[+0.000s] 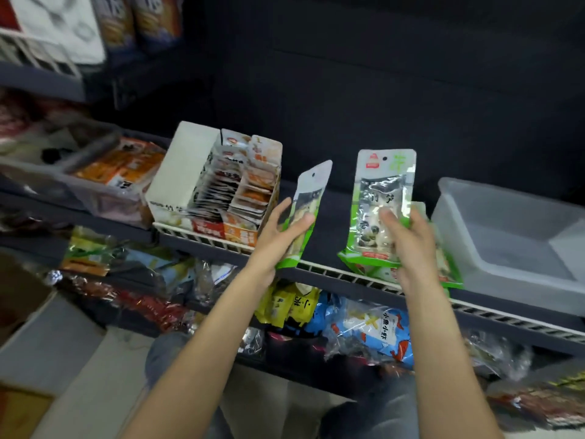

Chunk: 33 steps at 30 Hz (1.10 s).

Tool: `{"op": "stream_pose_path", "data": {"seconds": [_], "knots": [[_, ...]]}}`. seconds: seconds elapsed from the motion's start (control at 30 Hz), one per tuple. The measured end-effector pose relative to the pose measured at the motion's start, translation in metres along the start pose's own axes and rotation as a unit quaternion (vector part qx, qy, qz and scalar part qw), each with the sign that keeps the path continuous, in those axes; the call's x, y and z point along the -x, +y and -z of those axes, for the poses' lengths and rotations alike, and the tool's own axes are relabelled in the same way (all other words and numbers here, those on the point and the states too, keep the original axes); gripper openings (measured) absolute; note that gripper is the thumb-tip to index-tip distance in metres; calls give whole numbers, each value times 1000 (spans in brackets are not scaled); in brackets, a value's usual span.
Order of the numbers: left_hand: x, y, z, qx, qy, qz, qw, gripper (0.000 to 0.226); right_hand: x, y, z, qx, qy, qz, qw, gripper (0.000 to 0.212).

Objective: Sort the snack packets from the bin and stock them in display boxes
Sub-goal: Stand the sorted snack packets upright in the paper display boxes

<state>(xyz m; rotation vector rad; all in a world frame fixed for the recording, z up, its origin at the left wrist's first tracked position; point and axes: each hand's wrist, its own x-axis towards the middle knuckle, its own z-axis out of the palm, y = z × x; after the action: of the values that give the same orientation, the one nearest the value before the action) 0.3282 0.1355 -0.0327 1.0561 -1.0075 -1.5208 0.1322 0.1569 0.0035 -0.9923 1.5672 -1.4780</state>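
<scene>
My left hand (278, 236) pinches one green snack packet (305, 213) upright over the shelf (348, 277), my right hand (408, 242) fingers curl round a packet stack (380, 210), beside the clear bin (512, 236).

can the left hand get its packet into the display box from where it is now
Probably yes. The left hand holds one green packet just right of the display box, with nothing between them. The box's rows look tightly packed, though, so it may need wedging in.
</scene>
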Motion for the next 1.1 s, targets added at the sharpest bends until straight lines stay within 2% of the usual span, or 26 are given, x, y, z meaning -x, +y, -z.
{"op": "stream_pose_path", "data": {"seconds": [0.03, 0.17, 0.23, 0.27, 0.3, 0.37, 0.4, 0.5, 0.63, 0.7, 0.8, 0.97, 1.03, 1.1], "knots": [[6, 8, 7, 6, 3, -4, 1000, 75, 7, -7, -14, -24, -25, 5, 999, 65], [37, 35, 55, 21, 40, -34, 998, 83, 24, -38, -74, -64, -114, 28, 991, 27], [52, 45, 86, 72, 21, -61, 995, 104, 28, -46, -108, -66, -151, 43, 985, 15], [58, 49, 104, 114, 8, -76, 991, 112, 29, -47, -125, -58, -166, 56, 983, 16], [63, 53, 120, 155, -3, -84, 984, 110, 31, -50, -143, -52, -178, 69, 980, 20], [68, 60, 151, 220, -16, -86, 972, 88, 31, -51, -179, -30, -196, 100, 975, 30], [69, 63, 163, 242, -17, -82, 967, 84, 32, -53, -197, -13, -201, 116, 973, 32], [67, 65, 195, 288, -9, -52, 956, 89, 30, -52, -250, 57, -217, 153, 962, 32], [64, 62, 219, 294, 49, -5, 954, 104, 23, -42, -301, 152, -218, 227, 937, 40], [61, 61, 229, 315, 60, 0, 947, 103, 17, -34, -315, 190, -217, 257, 922, 45], [56, 62, 242, 318, 33, -4, 947, 94, 8, -24, -322, 242, -232, 293, 896, 45], [44, 67, 258, 301, 29, -27, 953, 64, 7, -10, -321, 352, -309, 387, 794, 10], [43, 73, 262, 273, 56, -41, 960, 61, 9, -9, -322, 425, -306, 422, 740, 14], [44, 78, 265, 242, 87, -50, 965, 72, 6, -10, -323, 503, -282, 451, 681, 22]]}}
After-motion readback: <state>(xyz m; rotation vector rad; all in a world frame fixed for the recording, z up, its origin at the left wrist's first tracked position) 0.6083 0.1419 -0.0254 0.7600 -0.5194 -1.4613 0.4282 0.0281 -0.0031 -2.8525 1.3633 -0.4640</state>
